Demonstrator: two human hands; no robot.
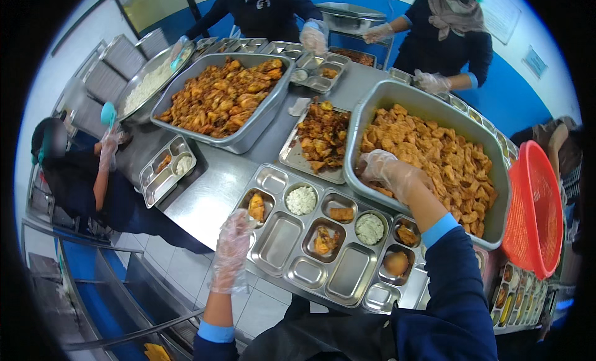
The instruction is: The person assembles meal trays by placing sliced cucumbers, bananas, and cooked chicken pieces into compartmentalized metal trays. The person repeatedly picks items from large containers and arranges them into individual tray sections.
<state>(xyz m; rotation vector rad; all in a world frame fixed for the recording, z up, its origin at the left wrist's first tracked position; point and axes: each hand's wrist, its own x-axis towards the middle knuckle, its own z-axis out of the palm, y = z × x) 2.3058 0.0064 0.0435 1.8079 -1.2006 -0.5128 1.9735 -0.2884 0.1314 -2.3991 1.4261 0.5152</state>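
Brown food pcs (437, 153) beside gloved R hand (388, 168), w/in grey tub (355, 122)

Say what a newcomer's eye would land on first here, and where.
Probably the heaped grey tub of browned pieces of food, upper left of centre, and the grey bin of orange-brown chunks, right of centre, with the gloved right hand in its left end. Next, the bright red basket, tilted at the right. Then the metal trays in the lower middle, some with white food in round cups.

The trays (352, 274) are glossy metal, the gloves (231, 248) thin, crinkled plastic.
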